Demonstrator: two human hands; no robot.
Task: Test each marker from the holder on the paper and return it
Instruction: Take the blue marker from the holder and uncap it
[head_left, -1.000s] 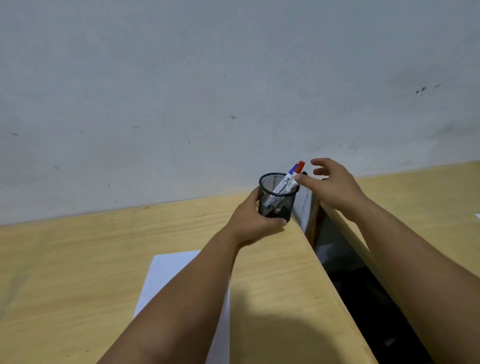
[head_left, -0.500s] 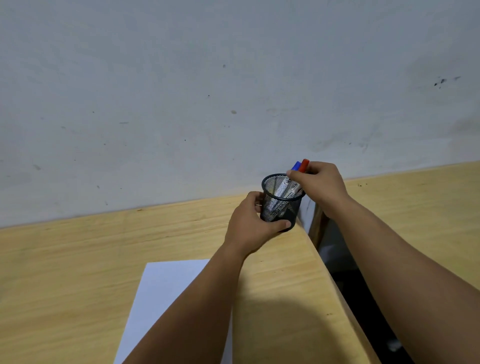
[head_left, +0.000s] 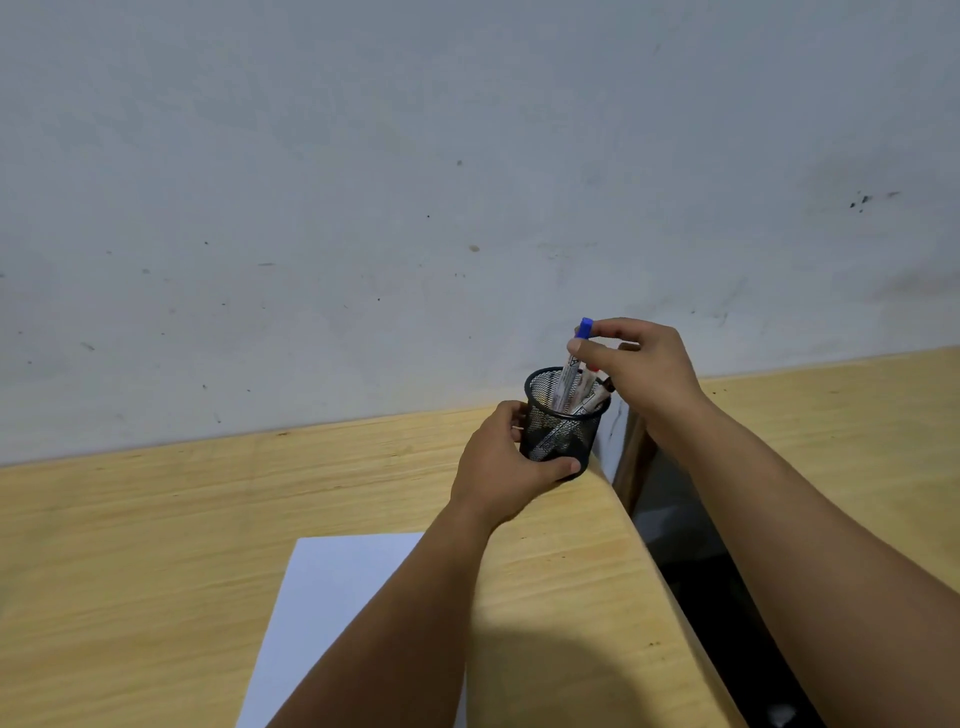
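Bare grey wall fills the upper frame; pale wooden desk (head_left: 156, 545) runs along the bottom, with a dark gap to a second desk at lower right.

Our right hand (head_left: 641, 366), centre-right, pinches the blue-capped marker (head_left: 571, 371) just under its cap between thumb and fingertips. Our left hand (head_left: 506, 470), lower and left of it, wraps the black mesh holder (head_left: 563, 428) from the left side, thumb across the front wall. Holder sits at the desk's right edge, close to the gap.

Key relation: marker's long axis runs near-vertical, leaning slightly right at the top, lower part still inside the holder, cap end above the rim. Right hand is already on it, so pull direction is along that axis, up and a touch right. Other markers (head_left: 592, 397) lean against the right rim directly under our right palm; a red cap peeks out there.

Paper (head_left: 332, 597) lies lower centre, well below and left of the holder, partly hidden by our left forearm.

Our read: first extraction under way, no test strokes visible on the exposed paper. Risk: dragging neighbours or tipping the holder toward the gap; left-hand brace covers that.
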